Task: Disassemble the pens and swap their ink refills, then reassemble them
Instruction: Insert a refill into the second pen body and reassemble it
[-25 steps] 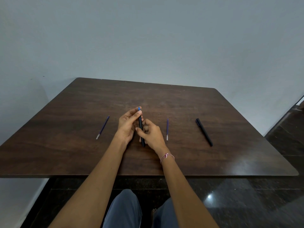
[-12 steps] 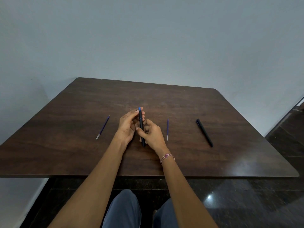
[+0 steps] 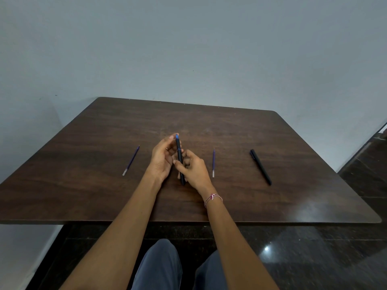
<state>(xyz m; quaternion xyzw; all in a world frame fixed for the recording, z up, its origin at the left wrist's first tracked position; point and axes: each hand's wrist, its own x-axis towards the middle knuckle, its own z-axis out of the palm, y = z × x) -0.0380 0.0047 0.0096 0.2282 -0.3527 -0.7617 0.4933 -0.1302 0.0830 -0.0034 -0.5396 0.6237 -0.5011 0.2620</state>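
Against a second ago we find very little shifted: the slim black pen with the blue end sits between the same two hands, its blue end lifted only a touch, and everything lying on the dark wooden table has stayed put. On progress, we judge the taking-apart to be largely done. Two thin purple refills with silvery tips are out and lying bare on the wood, the left refill well apart from the hands and the right refill just beside the right hand. The second black pen lies farther right, slanted and untouched. The swap and the reassembly are, as we read it, yet to come, since neither refill is inside a barrel. At this size we cannot tell whether the held pen is an empty shell or which of its ends is open. As for the grip, the left hand pinches the pen's upper part, with its fingertips right up by the blue end. The right hand, a red-and-white thread bracelet at its wrist, has thumb and fingers curled close round the lower half. So both hands are closed narrowly on the one pen, which is held nearly upright just above the table's middle.
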